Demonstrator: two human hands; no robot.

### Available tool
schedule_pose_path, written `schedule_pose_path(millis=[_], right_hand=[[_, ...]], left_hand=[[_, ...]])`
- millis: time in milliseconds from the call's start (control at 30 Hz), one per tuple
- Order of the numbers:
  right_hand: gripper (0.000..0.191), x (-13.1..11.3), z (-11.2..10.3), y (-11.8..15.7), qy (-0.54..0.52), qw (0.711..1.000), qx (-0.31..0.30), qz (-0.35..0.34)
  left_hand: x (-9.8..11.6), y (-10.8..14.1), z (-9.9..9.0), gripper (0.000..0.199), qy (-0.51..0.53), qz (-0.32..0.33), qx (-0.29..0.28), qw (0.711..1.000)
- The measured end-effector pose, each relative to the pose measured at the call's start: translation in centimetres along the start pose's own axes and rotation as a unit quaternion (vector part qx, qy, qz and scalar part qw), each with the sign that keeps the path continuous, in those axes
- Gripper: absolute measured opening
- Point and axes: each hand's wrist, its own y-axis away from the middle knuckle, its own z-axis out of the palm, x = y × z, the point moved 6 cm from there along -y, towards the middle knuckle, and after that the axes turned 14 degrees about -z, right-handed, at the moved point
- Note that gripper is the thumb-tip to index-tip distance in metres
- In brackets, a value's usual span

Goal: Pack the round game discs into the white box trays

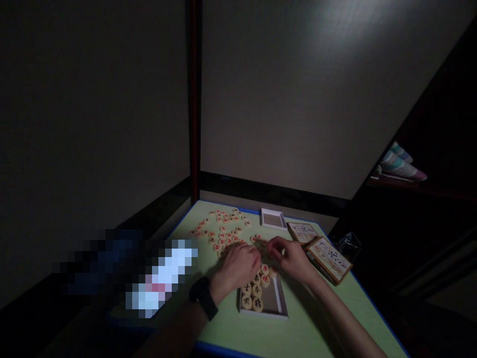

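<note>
View from the head camera, dim light. The left hand, a dark watch on its wrist, is resting knuckles up over the far end of a shallow white tray, its fingers curled downward; whether it is gripping a piece cannot be told. The right hand is lying just beside it, thumb and forefinger pinched together toward the left hand, apparently closing on a small round piece, though the shadow is hiding the contact. Below both hands, round cream game pieces with red and dark marks are sitting in rows inside the tray, filling its far-left part. Beyond the hands, loose pieces of the same kind are lying scattered across the green bench, which is carrying a blue edge. Farther beyond the right hand, a second empty white tray is lying flat. To the right of the right hand, two printed box lids are lying side by side, one overlapping the other. A pixelated patch is covering the area left of the left hand.
</note>
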Motion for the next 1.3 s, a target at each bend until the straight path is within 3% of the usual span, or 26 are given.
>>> schedule_pose_path(millis=[100,167,267,400,567,800,1067,1300], right_hand=[[0.023,0.6,1.0,-4.8,0.105,0.992,-0.075,-0.008],[0.026,1.0,2.8,-8.0,0.176,0.971,-0.162,-0.007],[0.019,1.5,5.3,-12.1,0.202,0.960,-0.193,0.001],[0.024,2.1,8.3,-15.1,0.235,0.949,-0.207,0.018],[0.026,2.6,9.8,-16.0,0.261,0.939,-0.223,0.010],[0.035,2.2,9.4,-15.7,0.257,0.937,-0.236,-0.021],[0.036,-1.4,11.0,-15.6,0.177,0.938,-0.253,-0.157],[0.033,-1.4,12.1,-15.5,0.169,0.925,-0.280,-0.196]], left_hand=[[0.0,0.0,0.1,0.027,0.007,-0.002,-0.001,1.000],[0.0,0.0,0.2,0.027,0.010,-0.001,0.002,1.000],[0.0,-0.1,0.3,0.028,0.015,0.000,-0.002,1.000],[0.2,0.0,0.6,0.026,0.012,0.011,-0.021,1.000],[0.6,0.1,0.9,0.028,0.003,0.021,-0.015,1.000],[0.8,0.2,1.0,0.029,0.001,0.027,-0.011,1.000],[0.7,0.2,1.3,0.030,0.015,0.024,-0.014,0.999],[0.6,0.1,0.9,0.031,0.005,0.025,-0.016,1.000]])
